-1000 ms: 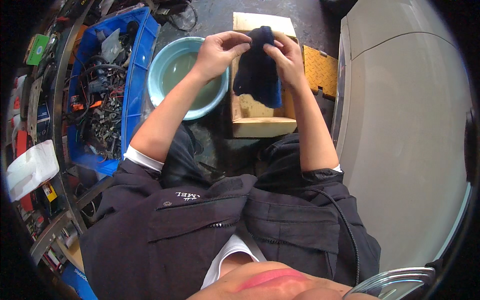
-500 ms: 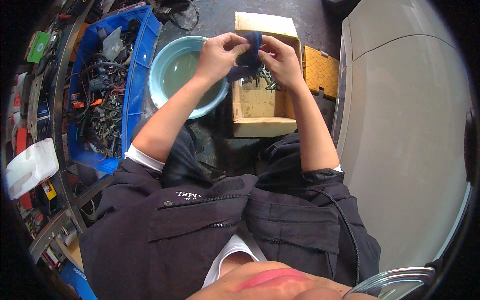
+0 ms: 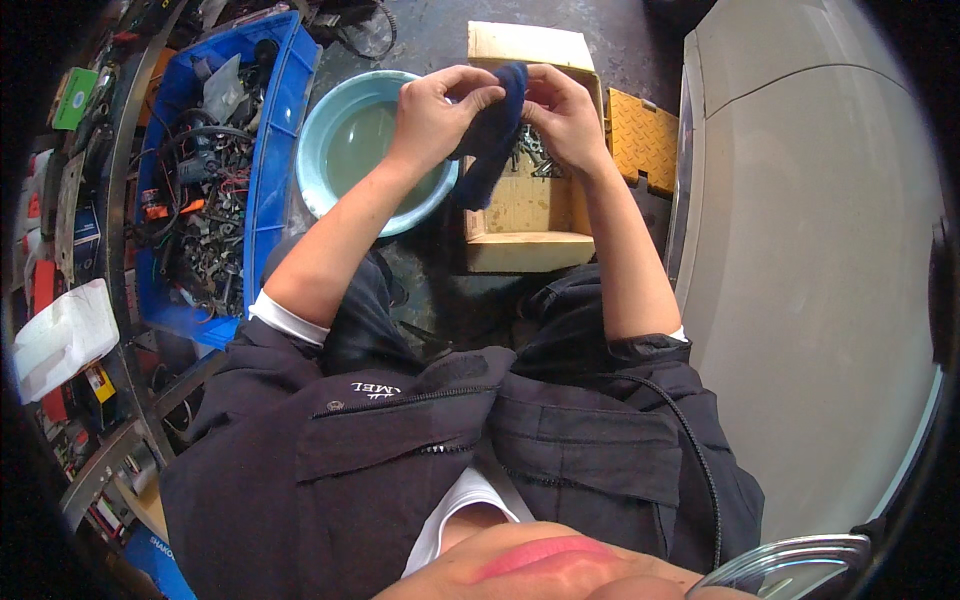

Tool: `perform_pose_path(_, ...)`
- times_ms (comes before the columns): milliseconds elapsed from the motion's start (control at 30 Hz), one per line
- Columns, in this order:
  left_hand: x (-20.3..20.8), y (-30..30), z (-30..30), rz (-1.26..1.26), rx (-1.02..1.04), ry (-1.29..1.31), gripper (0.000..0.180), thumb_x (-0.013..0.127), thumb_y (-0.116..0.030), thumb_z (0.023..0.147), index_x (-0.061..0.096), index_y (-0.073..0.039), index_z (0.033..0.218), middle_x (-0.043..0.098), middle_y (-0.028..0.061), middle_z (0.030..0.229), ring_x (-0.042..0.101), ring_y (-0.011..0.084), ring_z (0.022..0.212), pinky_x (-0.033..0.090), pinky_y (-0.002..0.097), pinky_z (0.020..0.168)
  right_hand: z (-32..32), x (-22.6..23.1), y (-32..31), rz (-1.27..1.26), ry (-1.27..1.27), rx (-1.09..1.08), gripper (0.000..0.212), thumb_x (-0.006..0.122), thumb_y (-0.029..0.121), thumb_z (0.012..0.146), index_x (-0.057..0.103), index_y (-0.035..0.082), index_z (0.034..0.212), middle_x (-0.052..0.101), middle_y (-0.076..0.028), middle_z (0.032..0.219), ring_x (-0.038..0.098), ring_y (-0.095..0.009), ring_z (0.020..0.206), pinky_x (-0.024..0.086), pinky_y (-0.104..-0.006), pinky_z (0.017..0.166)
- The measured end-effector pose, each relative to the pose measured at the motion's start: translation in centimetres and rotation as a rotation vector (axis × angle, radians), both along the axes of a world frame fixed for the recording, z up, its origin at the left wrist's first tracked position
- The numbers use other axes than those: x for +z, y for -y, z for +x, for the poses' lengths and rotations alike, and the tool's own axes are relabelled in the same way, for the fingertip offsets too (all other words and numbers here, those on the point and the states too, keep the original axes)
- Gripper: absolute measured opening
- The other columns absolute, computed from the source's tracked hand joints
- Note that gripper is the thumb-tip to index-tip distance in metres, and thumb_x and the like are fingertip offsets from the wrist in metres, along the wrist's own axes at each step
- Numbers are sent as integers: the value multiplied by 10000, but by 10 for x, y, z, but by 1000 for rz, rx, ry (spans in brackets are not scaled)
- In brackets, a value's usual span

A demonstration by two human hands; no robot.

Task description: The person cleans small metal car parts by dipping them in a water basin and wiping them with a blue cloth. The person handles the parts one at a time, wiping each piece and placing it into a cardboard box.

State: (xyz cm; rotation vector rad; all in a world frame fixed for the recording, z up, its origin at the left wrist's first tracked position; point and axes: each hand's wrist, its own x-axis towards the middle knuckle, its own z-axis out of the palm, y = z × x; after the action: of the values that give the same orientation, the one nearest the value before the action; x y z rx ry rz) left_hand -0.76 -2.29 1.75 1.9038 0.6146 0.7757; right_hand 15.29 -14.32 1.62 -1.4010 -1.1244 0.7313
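A blue crate [image 3: 268, 160] at the left is filled with tangled cables and metal parts. Beside it, cloudy water is held in a light-blue basin [image 3: 318, 135]. A dark blue cloth [image 3: 492, 130] is pinched by the left hand [image 3: 435, 115] and the right hand [image 3: 562, 118] over a cardboard box [image 3: 525, 215] containing small metal hardware [image 3: 535, 155].

Dark navy blue cloth [image 3: 488, 140], plain, no pattern. The basin [image 3: 318, 150] is pale teal with murky greenish water. Blue plastic crate [image 3: 270, 170], plain tan cardboard box [image 3: 525, 215], and a yellow plate [image 3: 643, 140] with a raised diamond tread pattern. Jacket [image 3: 400, 450] is black, with white cuffs.
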Motion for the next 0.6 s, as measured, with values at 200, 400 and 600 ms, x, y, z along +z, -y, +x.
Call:
perform_pose_path(200,0,-13,-1,-76,-149,8,314,792,-184,886,720,-19,1143,755,68,977,689,103,869,550,267,807,-5,1,0,-12,-5,-63,267,688,9,860,678,9,1127,735,-67,996,683,-143,934,542,-314,874)
perform_pose_path(400,-3,-16,0,-61,-263,36,290,766,-162,906,731,-20,1157,756,73,1022,692,121,907,550,275,849,7,-11,-1,32,-23,-43,220,704,45,931,673,24,1148,715,-70,1040,678,-148,963,550,-288,903)
perform_pose_path(600,-7,-13,-5,-59,-210,-82,282,757,-150,915,729,-22,1166,757,69,1027,688,116,905,548,271,845,-3,10,5,2,259,-42,248,657,-16,908,654,16,1154,723,-113,1025,701,-206,950,552,-323,889)
